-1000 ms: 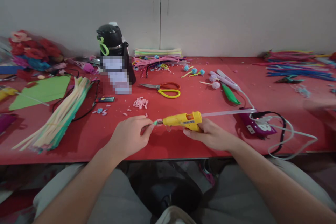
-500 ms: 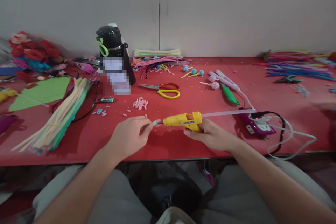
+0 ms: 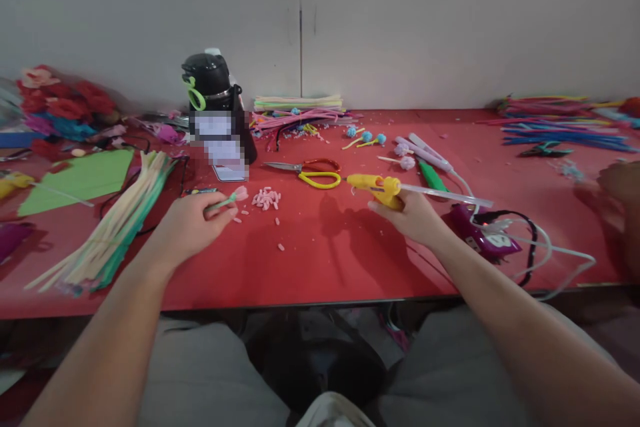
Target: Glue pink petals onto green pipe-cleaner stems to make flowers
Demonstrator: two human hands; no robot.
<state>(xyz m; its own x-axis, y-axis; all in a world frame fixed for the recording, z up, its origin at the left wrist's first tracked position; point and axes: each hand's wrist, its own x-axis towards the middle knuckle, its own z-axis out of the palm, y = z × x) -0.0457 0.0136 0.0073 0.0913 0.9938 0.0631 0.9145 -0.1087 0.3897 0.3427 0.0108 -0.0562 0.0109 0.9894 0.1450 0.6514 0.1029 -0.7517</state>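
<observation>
Gluing seems in hand. In the head view, the left hand (image 3: 193, 223) clamps a slender green stem (image 3: 223, 203) with pink tip (image 3: 241, 193) near small pink pellets (image 3: 267, 198), pointing right and slightly away. Well apart, the right hand (image 3: 413, 217) grips a yellow plastic glue gun (image 3: 375, 183), axis crosswise, nozzle (image 3: 349, 179) leftward; applying glue would likely need nozzle and tip together.

Dim, slightly soft picture
Shadows darken the table (image 3: 300, 273) below the glue gun (image 3: 376, 188); pixel blocks mask part of the bottle (image 3: 213, 99).
</observation>
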